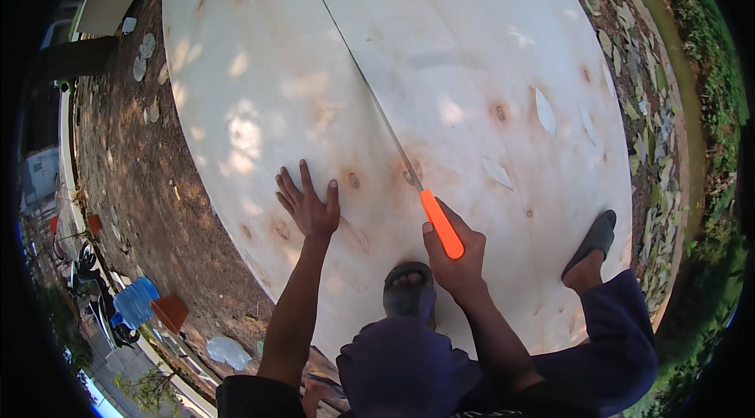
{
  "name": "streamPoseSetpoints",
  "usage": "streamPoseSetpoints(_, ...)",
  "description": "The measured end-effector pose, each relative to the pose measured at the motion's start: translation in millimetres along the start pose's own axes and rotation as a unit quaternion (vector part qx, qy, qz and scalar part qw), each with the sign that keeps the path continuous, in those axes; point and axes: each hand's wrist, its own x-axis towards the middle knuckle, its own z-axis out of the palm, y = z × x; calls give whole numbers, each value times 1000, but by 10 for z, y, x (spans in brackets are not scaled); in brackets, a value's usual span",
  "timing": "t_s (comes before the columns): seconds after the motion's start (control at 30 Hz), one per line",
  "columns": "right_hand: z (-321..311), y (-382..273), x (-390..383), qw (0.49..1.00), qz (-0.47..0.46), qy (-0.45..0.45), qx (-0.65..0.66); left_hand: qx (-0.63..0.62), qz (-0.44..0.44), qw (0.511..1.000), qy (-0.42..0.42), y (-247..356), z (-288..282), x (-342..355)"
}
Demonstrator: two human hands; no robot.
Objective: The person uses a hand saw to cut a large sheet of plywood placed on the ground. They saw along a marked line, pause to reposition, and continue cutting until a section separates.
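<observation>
A large pale plywood sheet (440, 127) with knots fills the middle of the view. My right hand (464, 257) is wrapped round the orange handle of a hand saw (440, 223), whose blade shows edge-on as a thin strip pointing up and left. A dark straight line (334, 21) runs on from the blade to the sheet's far side; where the blade ends along it I cannot tell. Palm down, my left hand (312, 209) lies on the sheet left of the saw with its fingers spread. My sandalled feet (407, 288) stand on the sheet.
Bare soil lies to the left, with a blue water bottle (136, 301), an orange-brown box (169, 313) and a clear plastic bag (228, 353). Dry leaves (657, 143) and green plants (712, 95) border the right side. A few leaves (544, 113) rest on the sheet.
</observation>
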Motion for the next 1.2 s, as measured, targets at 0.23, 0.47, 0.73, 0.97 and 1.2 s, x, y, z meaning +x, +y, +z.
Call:
streamPoseSetpoints(0.23, 471, 40, 1259, 996, 83, -26, 7, -40, 14, 999, -14, 145, 105, 114)
streamPoseSetpoints(0.47, 77, 81, 184, 999, 43, -6, 2, -12, 12, 1000, 7, 6, 54, 96)
streamPoseSetpoints(0.73, 417, 72, 876, 996, 90, -18, 5, -17, 15, 1000, -2, 38, 59, 53)
streamPoseSetpoints(0.97, 390, 245, 706, 999, 18, 26, 21, -40, 9, 999, 1, 125, 64, 121)
streamPoseSetpoints(1.2, 315, 204, 539, 999, 29, 6, 15, -16, 10, 1000, 4, 61, 40, 176)
